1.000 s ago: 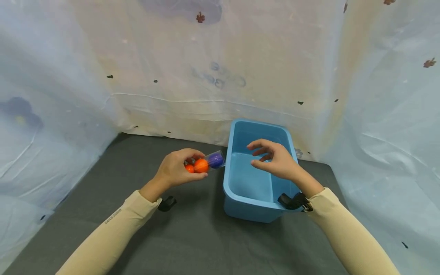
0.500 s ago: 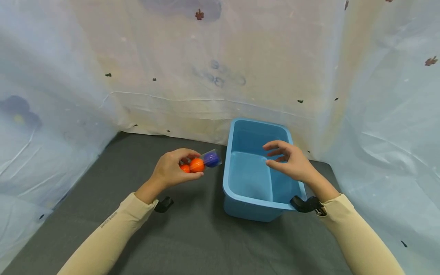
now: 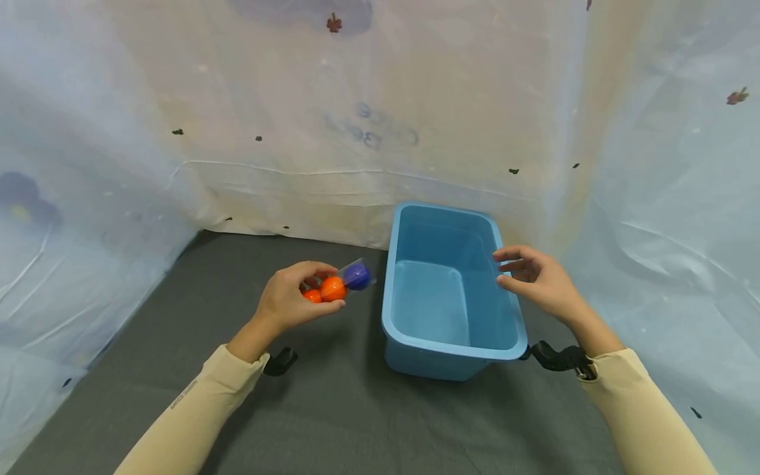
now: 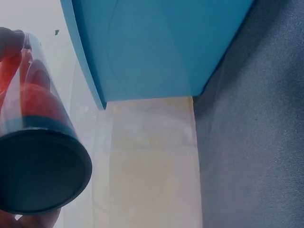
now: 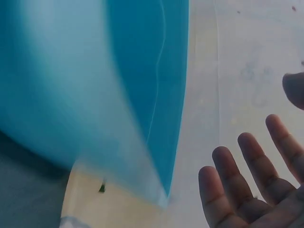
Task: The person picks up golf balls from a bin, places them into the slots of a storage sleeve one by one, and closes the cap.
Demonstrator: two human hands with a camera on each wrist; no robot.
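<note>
My left hand (image 3: 289, 300) grips a clear plastic tube (image 3: 338, 286) holding orange balls and a purple ball, just left of a blue plastic tub (image 3: 451, 330). In the left wrist view the tube (image 4: 35, 142) shows its dark end cap, with the tub's wall (image 4: 156, 47) behind it. My right hand (image 3: 537, 280) hovers empty at the tub's right rim, fingers relaxed and spread. The right wrist view shows those fingers (image 5: 247, 185) beside the tub's blue wall (image 5: 95, 85). The tub's inside looks bare.
The tub stands on a dark grey mat (image 3: 332, 409). Pale plastic sheeting (image 3: 356, 119) with small dark specks closes in the back, left and right sides. Black wrist mounts (image 3: 555, 357) sit on both beige sleeves.
My right hand has drawn out of the tub, moving right to its right rim. My left hand with the tube has shifted slightly left.
</note>
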